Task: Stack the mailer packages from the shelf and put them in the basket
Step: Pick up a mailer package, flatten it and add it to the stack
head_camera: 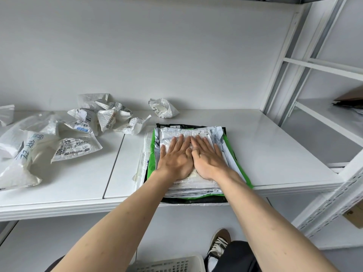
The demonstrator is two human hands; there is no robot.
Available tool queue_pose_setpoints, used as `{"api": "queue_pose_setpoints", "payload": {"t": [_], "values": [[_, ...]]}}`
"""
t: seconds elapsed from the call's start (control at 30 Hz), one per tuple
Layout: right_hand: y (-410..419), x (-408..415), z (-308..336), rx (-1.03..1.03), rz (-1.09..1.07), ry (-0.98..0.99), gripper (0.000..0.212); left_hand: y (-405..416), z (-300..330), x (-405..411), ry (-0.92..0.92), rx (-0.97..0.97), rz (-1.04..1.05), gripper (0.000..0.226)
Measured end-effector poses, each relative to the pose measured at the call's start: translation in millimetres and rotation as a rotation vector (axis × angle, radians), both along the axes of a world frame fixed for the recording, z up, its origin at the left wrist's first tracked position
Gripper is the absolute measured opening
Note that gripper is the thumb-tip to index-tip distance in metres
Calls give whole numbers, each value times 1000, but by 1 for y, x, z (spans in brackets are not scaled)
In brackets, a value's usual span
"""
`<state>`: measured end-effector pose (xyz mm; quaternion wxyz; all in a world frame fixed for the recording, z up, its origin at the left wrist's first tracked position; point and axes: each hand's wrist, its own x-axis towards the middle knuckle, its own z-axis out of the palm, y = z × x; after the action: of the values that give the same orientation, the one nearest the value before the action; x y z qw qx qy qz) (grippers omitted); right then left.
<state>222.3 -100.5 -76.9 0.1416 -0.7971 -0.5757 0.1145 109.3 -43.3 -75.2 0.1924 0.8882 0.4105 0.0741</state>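
My left hand (174, 156) and right hand (208, 157) press flat, fingers straight, on the stack (188, 185) at the shelf (275, 154) edge, hiding its top label. The basket (169, 265) below is cut off.

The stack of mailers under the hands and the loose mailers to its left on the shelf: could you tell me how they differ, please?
The stack of mailers lies flat and squared up; the loose mailers are crumpled and scattered. The left hand and right hand press flat on the stack; nothing touches the loose mailers. The stack includes green and black layers; the loose mailers look white. Both sit on the white shelf, and both carry printed labels.
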Motion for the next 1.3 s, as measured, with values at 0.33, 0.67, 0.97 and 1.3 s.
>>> {"api": "queue_pose_setpoints", "payload": {"t": [0.33,0.67,0.97,1.3], "values": [[1,-2,-4,-40,-12,-124,53,0,1,0,117,22,5,54],[1,-2,-5,-57,-10,-143,53,2,-3,1,146,33,18,54],[1,-5,0,-136,-10,-169,53,2,1,1,234,34,2,56],[2,-6,2,-198,-25,-197,53,3,3,3,305,42,-6,56]]}}
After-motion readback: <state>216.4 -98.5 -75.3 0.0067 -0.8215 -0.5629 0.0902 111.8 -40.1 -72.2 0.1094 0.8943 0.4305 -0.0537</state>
